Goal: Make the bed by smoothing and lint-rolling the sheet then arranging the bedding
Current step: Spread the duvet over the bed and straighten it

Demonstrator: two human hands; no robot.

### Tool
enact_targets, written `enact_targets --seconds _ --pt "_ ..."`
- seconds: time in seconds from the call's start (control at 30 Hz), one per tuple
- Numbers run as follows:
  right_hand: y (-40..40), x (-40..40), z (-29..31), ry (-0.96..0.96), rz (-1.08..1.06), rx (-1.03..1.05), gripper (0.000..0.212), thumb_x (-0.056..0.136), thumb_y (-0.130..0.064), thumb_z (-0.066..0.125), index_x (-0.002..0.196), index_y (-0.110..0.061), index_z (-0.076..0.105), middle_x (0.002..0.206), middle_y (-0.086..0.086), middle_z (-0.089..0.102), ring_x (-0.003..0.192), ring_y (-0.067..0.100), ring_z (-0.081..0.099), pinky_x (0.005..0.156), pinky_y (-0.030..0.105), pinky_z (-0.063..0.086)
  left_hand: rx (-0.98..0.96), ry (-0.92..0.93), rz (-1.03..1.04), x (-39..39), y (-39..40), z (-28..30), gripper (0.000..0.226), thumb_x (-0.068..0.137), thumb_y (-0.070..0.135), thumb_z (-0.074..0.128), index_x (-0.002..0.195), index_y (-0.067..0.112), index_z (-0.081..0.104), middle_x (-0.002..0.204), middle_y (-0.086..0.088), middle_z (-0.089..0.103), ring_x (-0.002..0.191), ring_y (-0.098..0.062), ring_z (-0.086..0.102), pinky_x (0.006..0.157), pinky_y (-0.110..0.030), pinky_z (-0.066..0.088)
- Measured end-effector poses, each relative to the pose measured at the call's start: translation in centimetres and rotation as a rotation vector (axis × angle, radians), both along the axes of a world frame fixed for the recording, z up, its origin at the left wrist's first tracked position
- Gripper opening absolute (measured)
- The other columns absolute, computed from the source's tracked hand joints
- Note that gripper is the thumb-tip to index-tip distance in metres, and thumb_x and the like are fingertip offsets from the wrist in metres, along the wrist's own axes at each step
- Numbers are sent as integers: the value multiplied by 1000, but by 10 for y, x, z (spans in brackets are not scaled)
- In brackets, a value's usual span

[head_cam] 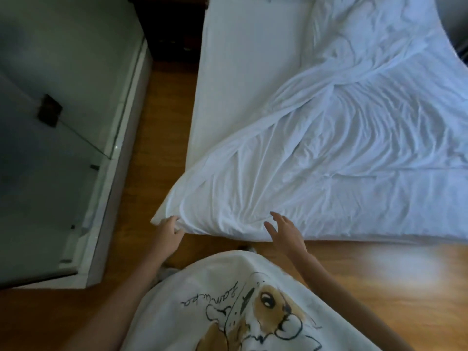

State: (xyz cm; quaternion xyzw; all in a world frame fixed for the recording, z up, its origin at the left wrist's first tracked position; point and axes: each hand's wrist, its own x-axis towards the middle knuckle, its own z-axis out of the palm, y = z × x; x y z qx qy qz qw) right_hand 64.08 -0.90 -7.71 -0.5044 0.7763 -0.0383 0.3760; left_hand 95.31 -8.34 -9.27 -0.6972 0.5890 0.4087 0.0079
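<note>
The white duvet (342, 158) lies crumpled on the bed, bunched diagonally so that its near-left corner hangs out past the mattress edge while a broad strip of smooth fitted sheet (248, 72) shows bare along the bed's left side. Deep creases fan from the held corner toward the far right of the bed.

The left hand (168, 234) pinches that overhanging corner, fingers curled into the fabric. The right hand (285, 230) hovers with fingers spread and relaxed just over the duvet's near edge, grasping nothing; whether the fingertips touch the cloth cannot be told.

The step in hand looks like squaring the duvet to the foot of the bed. To do it well, the right hand should take hold of the near edge well apart from the left, so the hem is stretched taut between both hands. Then lift and pull toward the left side to cover the bare strip, rather than dragging one corner, which only deepens the diagonal folds. A light shake while lifted should let the filling settle flat.

The wooden floor (162, 102) runs between the bed and a white cabinet with a glass panel (119, 138) to the left.
</note>
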Motion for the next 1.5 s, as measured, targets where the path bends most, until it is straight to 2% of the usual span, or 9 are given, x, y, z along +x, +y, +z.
enact_targets --seconds 0.17,0.47,0.6,0.7,0.9,1.03,1.27,1.37,1.5 --pt "-23 91 9 -41 -78 -92 50 99 -45 44 142 -20 42 135 4 55 123 20 51 100 38 44 -86 31 -111 70 -29 23 45 99 27 48 143 17 43 146 -6 43 127 -24 48 99 -40 45" --pt "-26 274 38 -235 -304 -197 39 93 -33 60 130 -18 57 127 0 60 109 9 56 92 26 45 -78 141 -104 239 -35 60 34 99 26 51 133 20 52 122 3 60 107 -9 55 80 -21 42" --pt "-45 308 50 -272 -361 -205 42 93 -35 60 131 -18 55 128 -1 59 111 9 55 92 25 44 -49 169 -83 278 -60 60 31 100 28 49 131 22 53 121 4 59 103 -6 53 70 -15 41" --pt "-76 316 54 -265 -402 -192 41 93 -37 60 131 -22 54 128 -6 58 112 9 54 93 26 44 -51 211 -83 287 -98 60 32 100 30 48 131 22 53 123 3 59 103 -6 52 74 -17 43" --pt "-176 329 31 -243 -396 -134 44 93 -41 59 132 -21 54 132 -2 58 111 12 57 96 31 48 -94 222 -124 280 -223 60 31 101 29 48 129 20 54 118 4 59 104 -8 54 84 -22 47" --pt "-268 342 23 -261 -353 -75 48 95 -40 55 137 -18 50 132 -1 57 115 15 56 97 30 45 -108 183 -98 281 -312 64 30 100 32 49 128 24 54 117 5 61 105 -11 58 90 -33 53" --pt "-438 353 27 -349 -197 -63 48 95 -42 54 139 -25 46 129 -8 56 114 9 56 95 25 48 -37 169 -10 284 -438 71 29 100 25 51 127 19 56 114 2 61 104 -12 57 84 -23 46" --pt "-490 354 32 -390 -240 -85 47 95 -42 54 139 -26 45 128 -10 57 112 6 56 91 20 47 -12 183 -3 285 -483 70 28 100 23 50 127 16 56 114 -1 61 107 -15 58 86 -24 45" --pt "-553 353 21 -382 -302 -53 47 95 -43 53 138 -27 45 129 -9 57 112 6 56 90 19 47 23 166 -49 266 -567 53 27 100 20 50 126 14 57 112 -3 61 101 -14 57 78 -22 42"
